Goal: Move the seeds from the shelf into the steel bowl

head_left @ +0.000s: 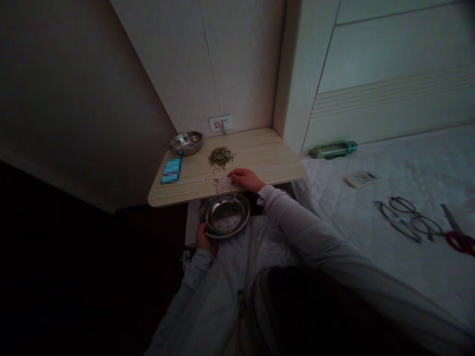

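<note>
My left hand (pixel 206 239) grips the near-left rim of a shiny metal bowl (pixel 243 225), tilted just below the front edge of a small wooden tabletop (pixel 263 153). A few dark specks lie in the bowl. Above it, on the tabletop, my right hand (pixel 243 179) pinches a thin, pale piece (pixel 223 184), perhaps plastic or paper. Some loose greenish grains lie beside that piece. Farther back is a pile of small greenish-brown grains (pixel 220 157), too small to name surely.
A second metal bowl (pixel 186 143) stands at the tabletop's back left, near a lit phone (pixel 171 170). On the white bed (pixel 345 207) lie a green bottle (pixel 334 150), a remote control (pixel 362 179), eyeglasses (pixel 426 226) and red-handled scissors (pixel 460 241). A wall socket (pixel 220 123) is behind.
</note>
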Demonstrator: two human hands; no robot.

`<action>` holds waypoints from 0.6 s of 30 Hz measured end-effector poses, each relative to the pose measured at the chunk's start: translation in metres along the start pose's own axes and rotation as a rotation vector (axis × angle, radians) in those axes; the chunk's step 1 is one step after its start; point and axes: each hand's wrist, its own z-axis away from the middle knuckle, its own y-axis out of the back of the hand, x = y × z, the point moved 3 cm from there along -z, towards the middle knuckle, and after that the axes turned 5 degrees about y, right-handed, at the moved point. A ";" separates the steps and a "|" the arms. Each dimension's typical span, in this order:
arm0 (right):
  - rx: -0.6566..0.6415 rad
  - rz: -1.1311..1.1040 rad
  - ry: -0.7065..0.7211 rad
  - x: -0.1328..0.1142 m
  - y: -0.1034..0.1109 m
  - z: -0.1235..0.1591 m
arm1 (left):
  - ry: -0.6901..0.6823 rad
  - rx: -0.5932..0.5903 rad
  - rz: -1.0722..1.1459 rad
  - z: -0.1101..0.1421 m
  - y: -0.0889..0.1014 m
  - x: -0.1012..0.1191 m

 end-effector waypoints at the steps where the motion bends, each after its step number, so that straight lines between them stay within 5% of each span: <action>1: -0.002 -0.002 0.002 0.001 0.000 0.000 | 0.026 0.017 0.001 0.000 0.000 -0.001; 18: -0.004 -0.039 0.015 0.004 -0.001 -0.001 | 0.087 0.044 0.010 0.003 -0.001 -0.002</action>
